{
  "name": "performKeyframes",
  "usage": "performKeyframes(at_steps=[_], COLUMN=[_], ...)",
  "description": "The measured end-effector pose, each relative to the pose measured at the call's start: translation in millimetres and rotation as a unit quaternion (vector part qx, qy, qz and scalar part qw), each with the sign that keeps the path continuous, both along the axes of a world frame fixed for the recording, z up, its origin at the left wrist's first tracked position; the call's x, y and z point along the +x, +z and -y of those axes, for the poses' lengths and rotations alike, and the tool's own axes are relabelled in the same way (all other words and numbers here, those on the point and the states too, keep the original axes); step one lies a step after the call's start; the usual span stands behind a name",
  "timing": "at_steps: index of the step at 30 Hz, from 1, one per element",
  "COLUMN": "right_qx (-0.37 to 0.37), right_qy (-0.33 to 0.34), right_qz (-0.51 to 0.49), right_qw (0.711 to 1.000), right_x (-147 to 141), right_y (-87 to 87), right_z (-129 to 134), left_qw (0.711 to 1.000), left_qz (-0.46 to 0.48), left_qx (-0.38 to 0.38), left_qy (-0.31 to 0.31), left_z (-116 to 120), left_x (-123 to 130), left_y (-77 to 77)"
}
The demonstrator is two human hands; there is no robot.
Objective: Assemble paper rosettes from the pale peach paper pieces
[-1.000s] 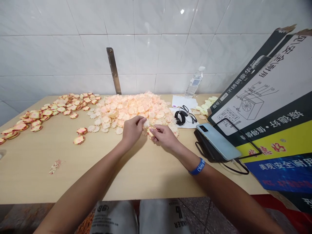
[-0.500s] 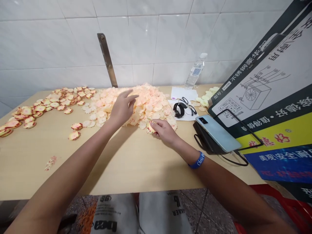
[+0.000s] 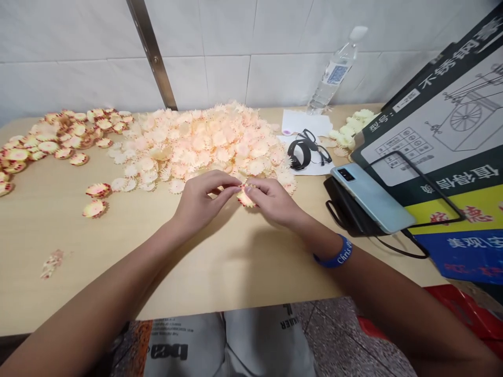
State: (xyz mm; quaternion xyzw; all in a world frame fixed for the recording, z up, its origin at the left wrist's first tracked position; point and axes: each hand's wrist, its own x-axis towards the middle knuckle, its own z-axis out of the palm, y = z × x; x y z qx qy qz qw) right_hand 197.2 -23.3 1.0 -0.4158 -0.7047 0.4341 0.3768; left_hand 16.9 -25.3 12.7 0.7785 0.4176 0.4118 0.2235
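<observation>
A small yellow flower-shaped piece with red edge marks [image 3: 246, 197] is pinched by my right hand [image 3: 275, 201], thumb on top. My left hand [image 3: 202, 201] meets it from the left, thumb and forefinger closed at the piece's left edge; whether these fingertips grip it or something tiny is hidden. Just behind both hands spreads a big heap of pale pink, frilly-edged flower pieces [image 3: 212, 139]. Red-edged yellow pieces [image 3: 73, 141] lie piled at the left, with two more [image 3: 94, 208] apart from them on the table [image 3: 196, 277].
Black-rimmed glasses [image 3: 314, 146] and a black watch [image 3: 299, 154] rest on white paper [image 3: 308, 121]. Behind stands a water bottle [image 3: 334, 76]. Pale green pieces [image 3: 356, 125], a light blue phone [image 3: 373, 199] on a black object and a large printed box [image 3: 444, 131] are at the right.
My left hand has come down from above the pink heap to the piece at my right hand, and its fingers have closed. The camera view has moved closer.
</observation>
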Motion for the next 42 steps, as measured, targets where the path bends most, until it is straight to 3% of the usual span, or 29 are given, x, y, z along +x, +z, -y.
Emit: performKeyframes(at_steps=[13, 23, 27, 30, 35, 39, 42], right_qx=[0.013, -0.007, 0.018, 0.034, 0.041, 0.038, 0.020], right_qy=[0.068, 0.068, 0.062, 0.050, 0.054, 0.044, 0.047], right_qz=[-0.009, -0.005, 0.016, 0.045, 0.040, 0.028, 0.013], right_qw=[0.998, 0.998, 0.998, 0.997, 0.997, 0.998, 0.999], right_x=[6.7, 7.4, 6.9, 5.9, 5.5, 5.5, 5.1], right_y=[-2.8, -3.6, -4.3, -5.1, -4.4, -3.3, -2.6], right_z=[-1.2, -2.9, -3.5, -3.0, -1.0, -0.3, 0.2], left_qw=[0.986, 0.953, 0.947, 0.961, 0.993, 0.996, 0.993], left_qz=[-0.129, -0.232, -0.245, -0.217, -0.114, -0.029, 0.001], left_qx=[0.101, 0.190, 0.208, 0.170, 0.028, -0.072, -0.105], left_qy=[-0.039, -0.035, -0.012, -0.011, -0.030, -0.042, -0.052], left_z=[6.6, 4.9, 5.0, 4.9, 3.8, 2.6, 1.8], left_x=[-1.7, -2.5, -1.7, -1.5, -1.2, -0.1, 0.5], left_y=[2.6, -1.8, -1.9, -0.9, 1.5, -0.1, -3.0])
